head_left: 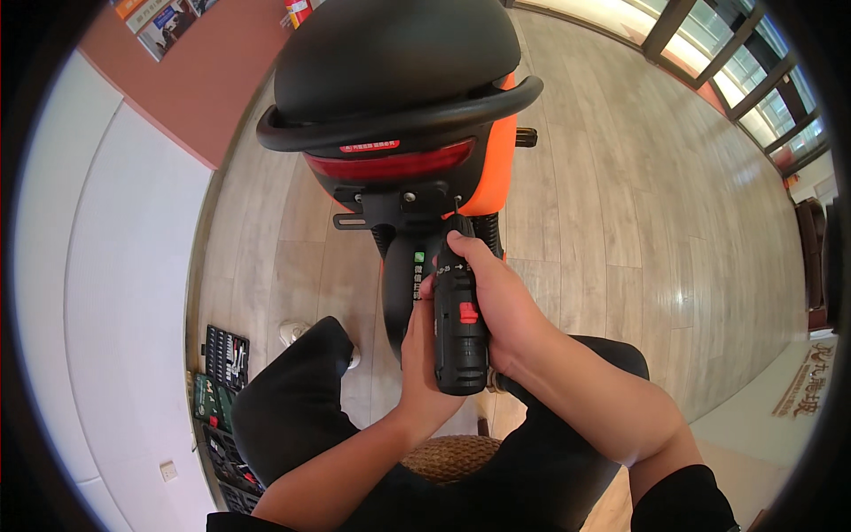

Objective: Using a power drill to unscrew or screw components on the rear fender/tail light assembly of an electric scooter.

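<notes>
A black cordless drill (460, 341) with a red switch points away from me, its slim bit reaching a screw at the right end of the black bracket (428, 197) on a scooter's tail. My right hand (503, 297) grips the drill's front from the right, thumb laid over its nose. From the left, my left hand (425, 355) closes on the drill lower down; the drill body hides most of its fingers. Above the bracket sit the red tail light (394, 163) and the black grab rail (399, 131). The black rear mudguard (401, 293) hangs just left of the drill.
My knees flank the scooter's rear; a woven seat (452, 457) is beneath me. Open tool cases (226, 356) lie along the white wall (142, 284) at left. A slotted metal tab (349, 222) sticks out left of the bracket. Glass doors (736, 66) stand far right.
</notes>
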A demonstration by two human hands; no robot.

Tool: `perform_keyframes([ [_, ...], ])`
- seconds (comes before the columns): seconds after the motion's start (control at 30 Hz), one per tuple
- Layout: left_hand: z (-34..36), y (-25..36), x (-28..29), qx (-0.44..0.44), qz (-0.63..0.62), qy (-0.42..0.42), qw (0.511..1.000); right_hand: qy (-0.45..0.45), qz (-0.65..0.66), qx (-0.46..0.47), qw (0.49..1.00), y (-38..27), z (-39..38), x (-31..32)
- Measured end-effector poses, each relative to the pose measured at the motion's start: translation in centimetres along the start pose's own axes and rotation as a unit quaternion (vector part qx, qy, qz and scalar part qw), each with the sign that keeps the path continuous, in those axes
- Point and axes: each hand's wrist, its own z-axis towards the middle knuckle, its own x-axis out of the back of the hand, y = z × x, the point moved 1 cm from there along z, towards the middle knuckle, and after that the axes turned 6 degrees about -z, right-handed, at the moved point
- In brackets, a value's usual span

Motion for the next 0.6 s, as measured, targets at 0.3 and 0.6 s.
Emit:
perform_keyframes([
  [0.3, 0.2, -0.2, 0.2, -0.020, 0.009, 0.001, 1.000, 0.003, -0.015, 0.020, 1.000, 0.4, 0.2, 0.2],
  [0.6, 0.5, 0.0, 1.2, -0.032, -0.052, -0.005, 0.998, 0.000, 0.043, 0.014, 0.999, 0.5, 0.2, -0.3],
])
